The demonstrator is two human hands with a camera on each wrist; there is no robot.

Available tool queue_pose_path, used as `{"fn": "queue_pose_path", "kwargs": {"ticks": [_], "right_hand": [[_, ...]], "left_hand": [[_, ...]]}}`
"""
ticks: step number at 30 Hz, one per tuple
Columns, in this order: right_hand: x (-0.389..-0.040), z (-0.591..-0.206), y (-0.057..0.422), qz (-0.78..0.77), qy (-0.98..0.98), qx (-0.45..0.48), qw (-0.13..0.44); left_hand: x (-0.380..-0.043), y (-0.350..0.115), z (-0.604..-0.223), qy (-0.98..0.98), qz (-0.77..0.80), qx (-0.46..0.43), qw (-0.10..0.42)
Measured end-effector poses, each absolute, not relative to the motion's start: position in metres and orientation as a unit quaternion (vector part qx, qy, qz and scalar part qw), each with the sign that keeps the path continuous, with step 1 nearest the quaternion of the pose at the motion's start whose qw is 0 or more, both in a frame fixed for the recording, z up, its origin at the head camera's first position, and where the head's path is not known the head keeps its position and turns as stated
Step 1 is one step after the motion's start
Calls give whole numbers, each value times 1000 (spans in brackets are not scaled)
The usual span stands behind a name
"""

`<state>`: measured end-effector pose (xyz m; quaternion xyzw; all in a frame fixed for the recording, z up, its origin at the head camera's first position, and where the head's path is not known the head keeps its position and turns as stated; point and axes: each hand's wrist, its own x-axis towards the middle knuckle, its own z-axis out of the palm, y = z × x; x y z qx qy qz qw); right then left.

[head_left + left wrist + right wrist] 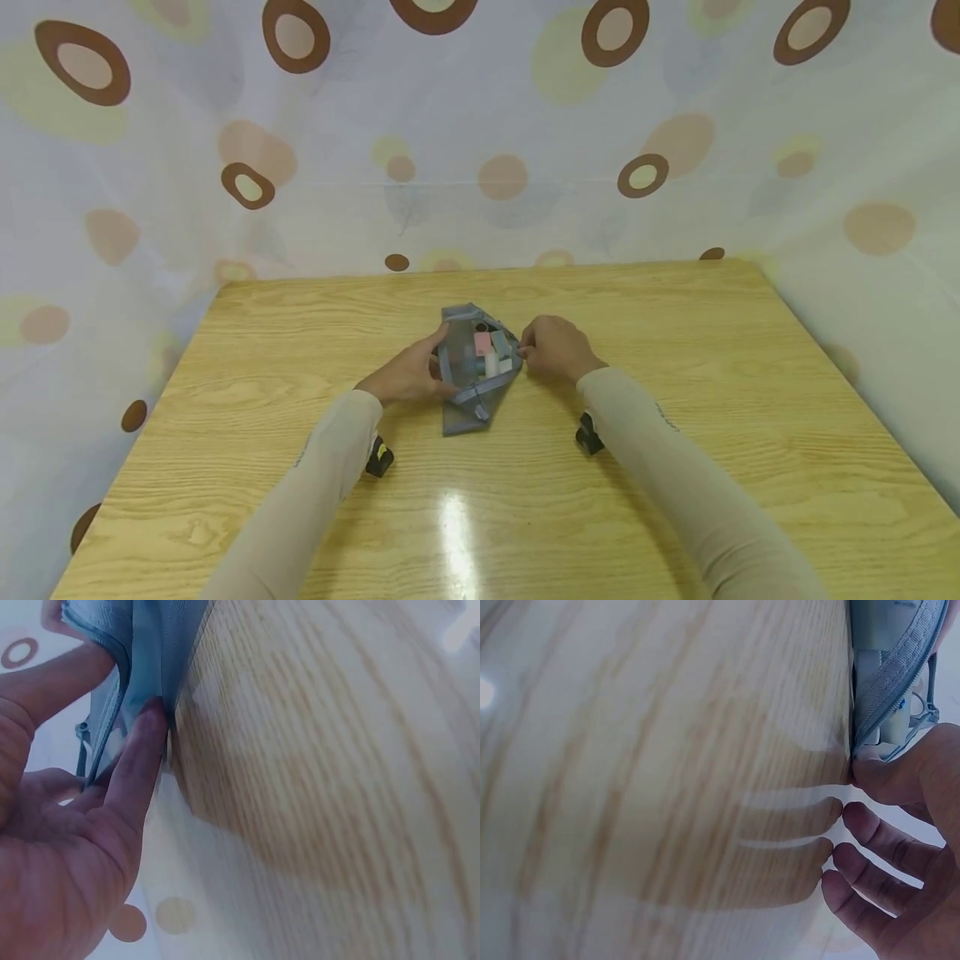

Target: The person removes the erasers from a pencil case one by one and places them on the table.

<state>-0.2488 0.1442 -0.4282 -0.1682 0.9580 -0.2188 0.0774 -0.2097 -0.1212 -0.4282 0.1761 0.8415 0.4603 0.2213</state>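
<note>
A grey-blue zippered mesh pouch (453,354) lies on the table with its zip undone and its mouth spread. Inside are a pink block (482,343), a whitish cylindrical item (491,364) and other small things too small to name. My left hand (411,372) grips the pouch's left end, thumb and fingers on either side of the fabric (150,652). At the opposite end, my right hand (558,348) pinches the corner beside the zipper (904,694). Its other fingers (866,825) bend loosely near the tabletop. The right index fingertip is mostly hidden.
The pouch lies on a light wooden table (465,533) with a shiny glare patch near the front. Behind and beside it hangs a white cloth (450,225) with brown and yellow spots. Black wrist devices (379,458) sit under both sleeves.
</note>
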Motion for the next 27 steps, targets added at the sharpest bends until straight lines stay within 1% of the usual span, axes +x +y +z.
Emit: {"fn": "queue_pose_path", "kwargs": {"ticks": [6, 9, 16, 20, 24, 27], "right_hand": [[-249, -426, 143, -218, 959, -167, 71], [-249, -427, 144, -220, 958, -171, 73], [-250, -433, 148, -238, 952, -177, 71], [-250, -430, 149, -251, 947, -183, 84], [-252, -425, 152, -266, 938, -197, 102], [-254, -420, 154, -289, 931, -200, 102]], "left_hand": [[-211, -124, -428, 825, 480, 169, 246], [-211, -124, -429, 834, 464, 172, 245], [-213, -121, -432, 865, 405, 190, 225], [-212, -119, -431, 870, 395, 199, 219], [-210, -118, -428, 865, 405, 191, 224], [-210, -117, -428, 865, 410, 179, 228]]}}
